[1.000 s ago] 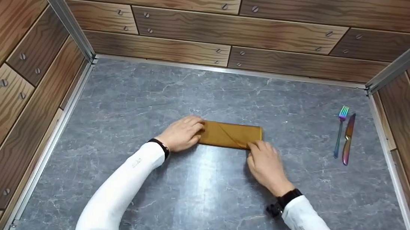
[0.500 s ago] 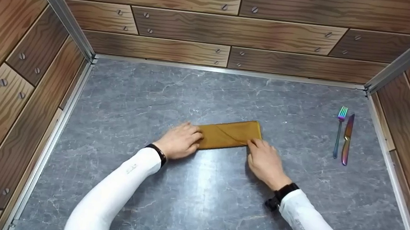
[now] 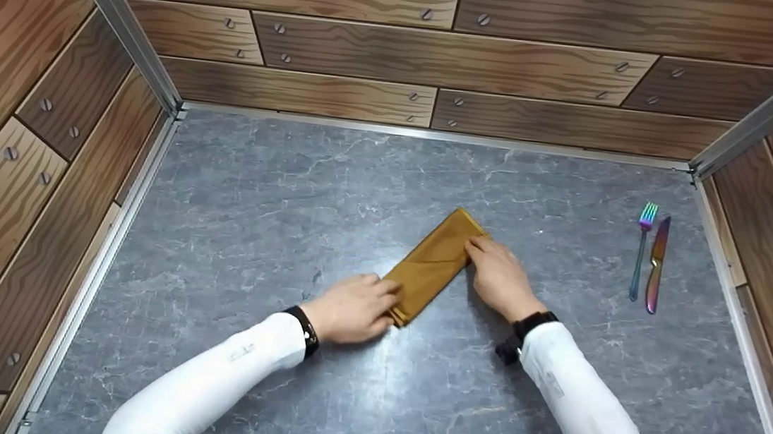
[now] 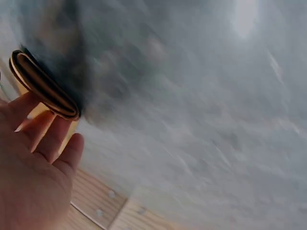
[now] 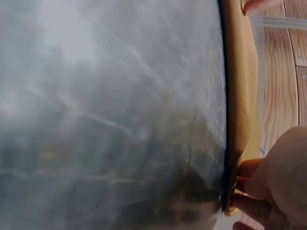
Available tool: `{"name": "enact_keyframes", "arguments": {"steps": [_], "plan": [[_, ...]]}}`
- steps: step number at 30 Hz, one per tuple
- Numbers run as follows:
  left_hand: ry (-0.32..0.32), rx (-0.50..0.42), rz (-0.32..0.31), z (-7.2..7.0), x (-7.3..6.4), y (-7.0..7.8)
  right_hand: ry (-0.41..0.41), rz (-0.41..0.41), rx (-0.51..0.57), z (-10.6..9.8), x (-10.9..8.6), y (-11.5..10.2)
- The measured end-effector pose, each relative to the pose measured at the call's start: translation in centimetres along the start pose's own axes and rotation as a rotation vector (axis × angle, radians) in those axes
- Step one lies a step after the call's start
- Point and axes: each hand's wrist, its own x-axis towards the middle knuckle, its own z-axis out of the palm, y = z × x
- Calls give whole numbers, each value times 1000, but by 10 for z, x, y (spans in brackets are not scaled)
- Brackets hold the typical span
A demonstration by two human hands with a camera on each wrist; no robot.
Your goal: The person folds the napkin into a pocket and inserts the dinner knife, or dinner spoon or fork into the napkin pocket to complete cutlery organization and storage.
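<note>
A mustard-brown cloth (image 3: pixel 428 267), folded into a long flat strip, lies at a slant on the grey marbled table. My left hand (image 3: pixel 353 307) grips its near end, fingers over the top. In the left wrist view, the stacked layers of the cloth (image 4: pixel 45 86) show beyond the fingertips of that hand (image 4: pixel 38 163). Close to the far end, my right hand (image 3: pixel 503 274) pinches the right long edge. The right wrist view has the cloth (image 5: pixel 240 96) running along its right side, with the right hand's fingers (image 5: pixel 252 206) curled at the edge.
A rainbow-coloured fork (image 3: pixel 640 252) and a matching table knife (image 3: pixel 656 264) lie side by side at the right of the table (image 3: pixel 276 185). Wood-patterned walls (image 3: pixel 341 96) with metal rails enclose the left, back and right sides.
The cloth has turned from lying crosswise to a steep slant, its right end going away and its left end coming nearer. My left hand moved nearer and right; my right hand moved slightly away.
</note>
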Motion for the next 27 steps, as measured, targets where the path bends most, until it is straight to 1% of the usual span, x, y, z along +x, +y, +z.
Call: {"name": "enact_keyframes", "arguments": {"steps": [3, 5, 7, 11, 13, 15, 21, 24, 27], "plan": [[-28, -31, 4, 2, 0, 14, -21, -39, 4, -3, 10, 0], [-31, -25, 14, 3, 0, 21, -37, -63, 4, -5, 16, 0], [-27, 7, 26, 5, 0, 28, -45, -90, -3, -6, 22, -1], [5, 98, 51, 11, 0, 38, -72, -126, -20, -5, 32, -4], [15, 121, 61, 13, 1, 43, -87, -135, -28, -5, 36, -7], [23, 122, 64, 14, 2, 47, -97, -138, -32, -4, 39, -10], [30, 118, 50, 16, 5, 55, -118, -132, -45, -6, 44, -20], [31, 123, 42, 15, 5, 56, -126, -127, -46, -7, 44, -22], [34, 131, 40, 15, 6, 56, -119, -139, -48, -6, 45, -22]]}}
